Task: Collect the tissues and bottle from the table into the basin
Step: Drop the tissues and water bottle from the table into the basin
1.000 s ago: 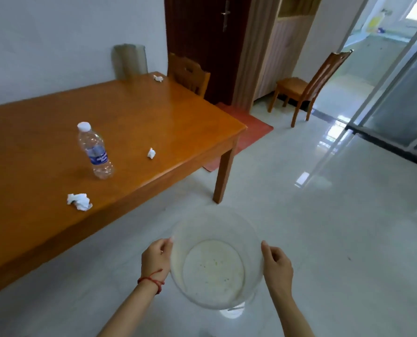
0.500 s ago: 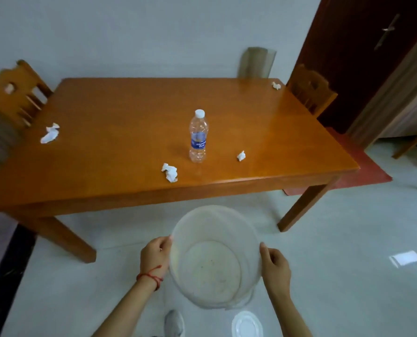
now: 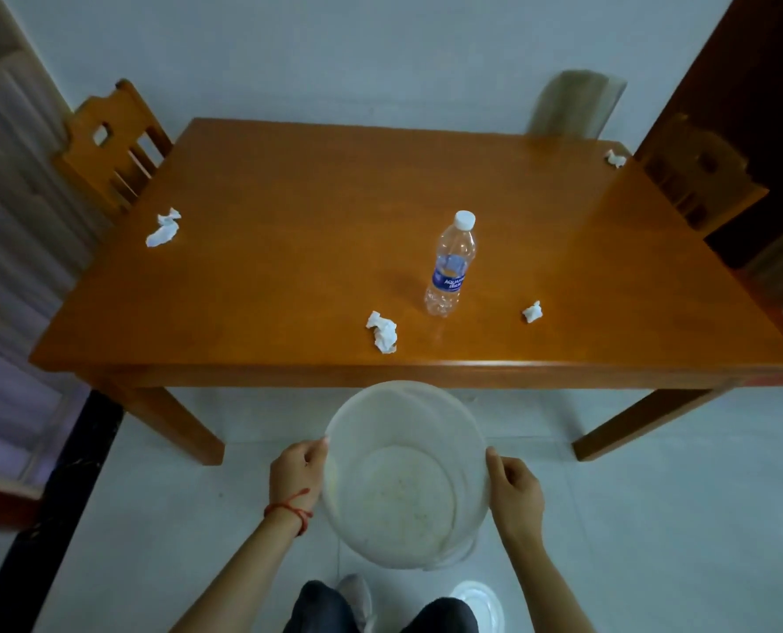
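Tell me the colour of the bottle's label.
Blue with white lettering, on the clear bottle; seen in the head view.

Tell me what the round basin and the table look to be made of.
The round whitish basin looks like thin translucent plastic, matte: the floor shows faintly through its wall. The orange-brown table looks like varnished wood, with a glossy top that reflects light.

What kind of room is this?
Probably a dining room in a home. A big wooden table has wooden chairs at its ends, the floor is shiny pale tile, and a dark wooden door stands nearby.
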Tool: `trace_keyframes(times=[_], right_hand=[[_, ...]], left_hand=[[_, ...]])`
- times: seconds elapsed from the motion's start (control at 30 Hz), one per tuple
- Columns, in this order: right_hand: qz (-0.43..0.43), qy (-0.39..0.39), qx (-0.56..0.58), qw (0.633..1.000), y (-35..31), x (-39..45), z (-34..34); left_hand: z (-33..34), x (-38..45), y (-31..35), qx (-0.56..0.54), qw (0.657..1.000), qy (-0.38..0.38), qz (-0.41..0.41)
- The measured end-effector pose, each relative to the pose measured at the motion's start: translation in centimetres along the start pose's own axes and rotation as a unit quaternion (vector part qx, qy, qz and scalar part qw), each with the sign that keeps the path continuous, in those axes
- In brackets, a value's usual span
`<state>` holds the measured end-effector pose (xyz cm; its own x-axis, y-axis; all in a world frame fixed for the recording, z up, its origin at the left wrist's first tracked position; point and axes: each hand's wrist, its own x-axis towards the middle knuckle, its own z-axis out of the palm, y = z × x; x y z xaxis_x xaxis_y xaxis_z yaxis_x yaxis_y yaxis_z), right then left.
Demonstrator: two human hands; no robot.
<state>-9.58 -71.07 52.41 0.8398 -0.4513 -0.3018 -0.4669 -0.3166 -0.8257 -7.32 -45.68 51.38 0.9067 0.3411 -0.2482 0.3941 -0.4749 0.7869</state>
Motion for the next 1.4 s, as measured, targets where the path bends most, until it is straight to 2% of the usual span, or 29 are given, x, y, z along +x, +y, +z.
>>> trace_keyframes(times=[0.23, 0.5, 0.6, 0.7, 0.9, 1.27, 1.4], right_hand=[[0.007, -0.035, -0.03, 0.999, 0.2, 2.7, 0.6], [-0.026, -0.108, -0.089, 0.99, -0.3, 6.0, 0.8], [-0.057, -0.134, -0.131, 0.981, -1.1, 7.7, 1.3], [-0.103, -0.128, -0.179, 0.97, -2.7, 9.9, 2.6], [-0.199, -0.147, -0.19, 0.95, -8.4, 13.7, 6.9], [-0.312, -0.22, -0.293, 0.877, -11.3, 18.8, 14.4], [-0.364, -0.257, -0.326, 0.834, -11.1, 19.1, 16.0]], left_hand=[[1.4, 1.1, -0.2, 0.012, 0.999, 0.006, -0.03], [2.6, 1.3, -0.2, 0.02, 0.998, 0.031, -0.057], [2.6, 1.7, -0.4, 0.024, 0.996, 0.043, -0.07], [2.6, 2.0, -0.5, 0.01, 0.995, 0.052, -0.09], [2.8, 2.2, -1.0, 0.004, 0.993, 0.074, -0.097], [2.4, 3.5, -1.1, 0.012, 0.986, 0.12, -0.111], [2.5, 3.6, -1.0, 0.011, 0.985, 0.128, -0.117]])
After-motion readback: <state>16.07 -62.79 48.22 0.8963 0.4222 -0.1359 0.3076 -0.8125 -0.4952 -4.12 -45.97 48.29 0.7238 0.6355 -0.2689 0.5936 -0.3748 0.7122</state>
